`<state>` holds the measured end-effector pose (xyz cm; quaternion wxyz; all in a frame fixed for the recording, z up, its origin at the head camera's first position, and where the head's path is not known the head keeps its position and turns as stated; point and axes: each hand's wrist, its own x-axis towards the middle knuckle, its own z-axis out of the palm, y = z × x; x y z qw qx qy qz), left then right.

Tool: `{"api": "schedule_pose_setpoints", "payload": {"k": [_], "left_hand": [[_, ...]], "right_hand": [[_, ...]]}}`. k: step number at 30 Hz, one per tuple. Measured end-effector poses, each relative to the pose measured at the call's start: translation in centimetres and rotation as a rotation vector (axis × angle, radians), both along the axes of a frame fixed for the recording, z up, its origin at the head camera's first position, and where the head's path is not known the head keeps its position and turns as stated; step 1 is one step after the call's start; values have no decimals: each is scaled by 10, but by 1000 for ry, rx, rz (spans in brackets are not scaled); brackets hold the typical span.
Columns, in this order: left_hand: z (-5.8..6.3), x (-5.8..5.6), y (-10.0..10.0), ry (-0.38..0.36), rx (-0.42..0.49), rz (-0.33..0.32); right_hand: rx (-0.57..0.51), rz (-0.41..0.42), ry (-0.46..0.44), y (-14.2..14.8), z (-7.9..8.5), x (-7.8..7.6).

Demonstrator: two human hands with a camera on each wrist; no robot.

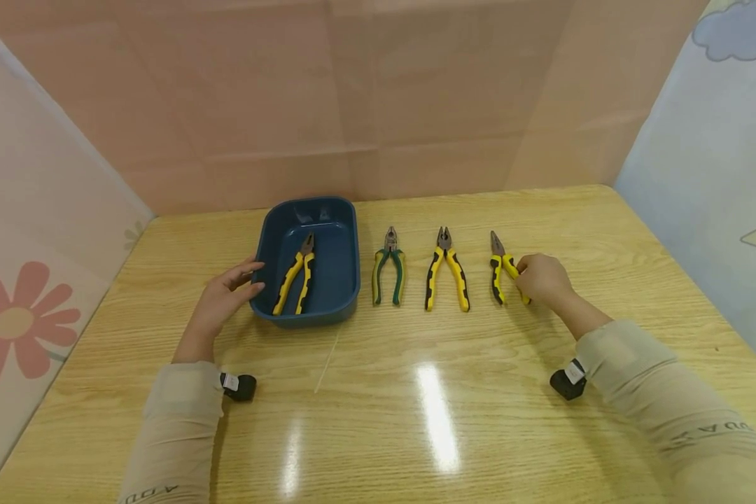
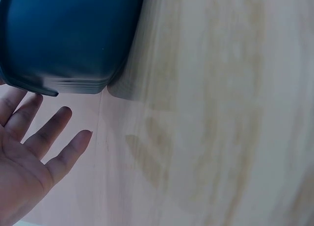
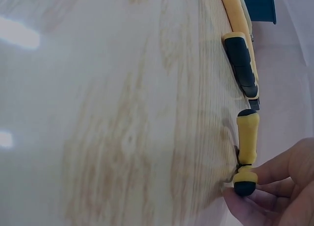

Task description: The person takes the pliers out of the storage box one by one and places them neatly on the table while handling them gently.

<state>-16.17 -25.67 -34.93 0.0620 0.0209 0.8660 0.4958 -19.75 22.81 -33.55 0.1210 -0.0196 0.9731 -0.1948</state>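
My left hand (image 1: 225, 294) touches the left rim of a dark blue plastic basin (image 1: 358, 280), fingers spread and fairly straight. In the left wrist view its fingertips (image 2: 64, 113) lie right at the basin's edge. Inside the basin lies a pair of yellow-and-black pliers (image 1: 305, 269), jaws toward the back. At the right, my right hand (image 1: 544, 280) pinches the right handle of yellow-and-black long-nose pliers (image 1: 498, 269). Thumb and fingers close round that handle (image 3: 245, 179) in the right wrist view, where the nose is hidden.
Between basin and right hand lie green-handled pliers (image 1: 389, 269) and yellow-and-black combination pliers (image 1: 446, 269), in a row on the wooden table (image 1: 378, 434). A thin pale strip (image 1: 326, 362) lies before the basin. A pinkish backdrop (image 1: 378, 105) rises behind the table, with patterned panels at both sides.
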Motion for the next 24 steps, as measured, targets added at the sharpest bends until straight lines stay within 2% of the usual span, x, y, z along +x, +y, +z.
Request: {"api": "schedule_pose_setpoints", "payload": {"k": [9, 17, 24], "left_hand": [[3, 0, -3, -10, -20, -4], [4, 0, -2, -13, 17, -16], [1, -1, -1, -26, 33, -1]], "right_hand": [[13, -26, -39, -4, 0, 2], [56, -41, -39, -5, 0, 2], [89, -56, -51, -7, 3, 3]]}}
